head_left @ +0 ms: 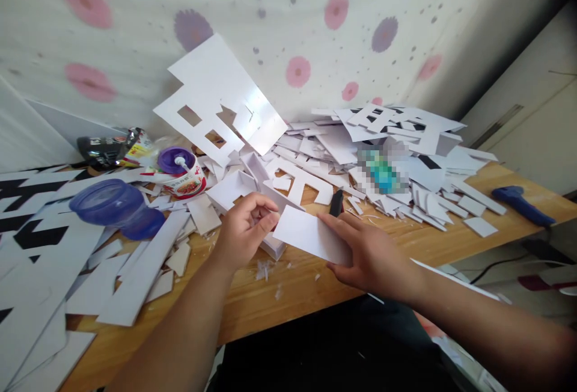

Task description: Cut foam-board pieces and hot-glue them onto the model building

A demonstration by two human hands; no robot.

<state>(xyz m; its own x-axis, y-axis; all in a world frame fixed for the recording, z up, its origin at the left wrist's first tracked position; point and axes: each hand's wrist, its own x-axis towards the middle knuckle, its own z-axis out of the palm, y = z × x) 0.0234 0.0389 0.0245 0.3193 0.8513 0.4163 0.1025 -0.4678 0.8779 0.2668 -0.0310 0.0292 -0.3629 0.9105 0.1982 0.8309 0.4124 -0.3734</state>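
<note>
Narrow-fingered left hand (pixel 246 229) beside a white rectangular board (pixel 311 234)
Whether the left hand pinches anything, I cannot tell; the board's long axis slants down rightward from its fingertips to the right hand (pixel 376 257), which grips the opposite end.

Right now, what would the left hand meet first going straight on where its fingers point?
Probably the flat white piece held by the right hand, though depth is unclear.

Curtain (pixel 265 37), white, showing pink and purple flowers; bottle (pixel 121 205), blue, translucent; boards (pixel 180 97), gleaming white; glue gun (pixel 525 204), showing dark blue; table (pixel 455 248), showing yellow-brown grain.
</note>
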